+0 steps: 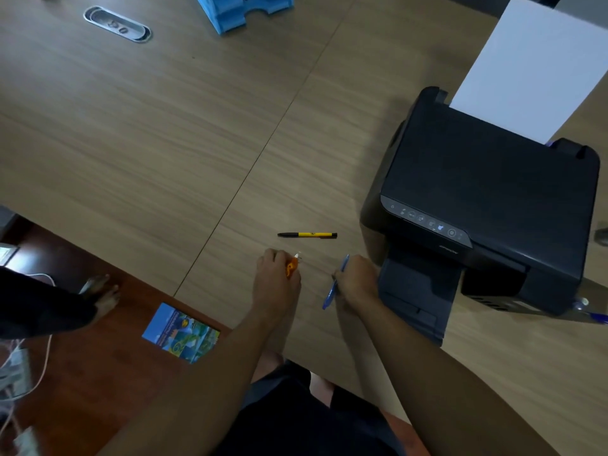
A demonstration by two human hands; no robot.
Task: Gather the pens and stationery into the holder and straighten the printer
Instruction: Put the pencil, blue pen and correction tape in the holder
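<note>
Slim yellow-and-black pen (307, 235) flat just beyond left hand (278, 274); orange pen (291, 266) inside its fist; blue pen (335, 284) in right hand (357, 279); black printer (487, 205) angled, beside right.

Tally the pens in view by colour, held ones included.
Yellow-and-black pen, on the table: 1
Orange pen, in the left hand: 1
Blue pen, in the right hand: 1
Blue pen at right edge, partly cut off: 1
Total: 4
</note>
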